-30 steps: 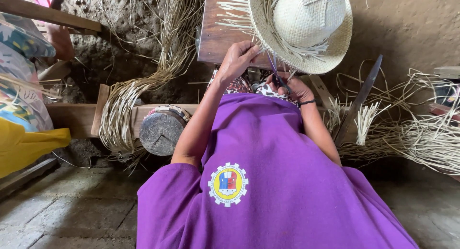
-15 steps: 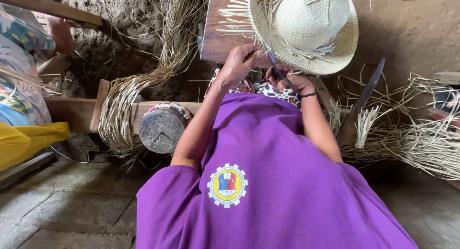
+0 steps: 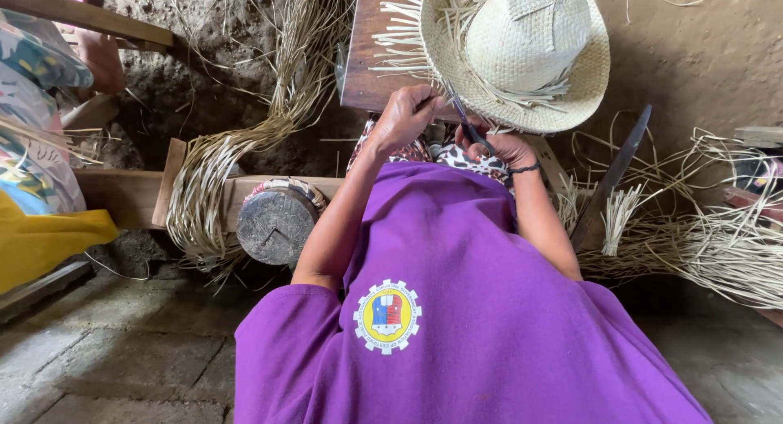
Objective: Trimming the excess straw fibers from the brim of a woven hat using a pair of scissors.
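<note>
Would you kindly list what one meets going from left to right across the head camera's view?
Another person's patterned clothing → curved bundle of straw strips → round wooden block → left hand → scissors in the right hand → long dark blade → loose straw pile.

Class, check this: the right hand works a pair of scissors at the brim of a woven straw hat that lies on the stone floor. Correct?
Not quite. The head view shows the woven straw hat lying on a wooden board, not the floor. The right hand does work the scissors at its brim.
</note>
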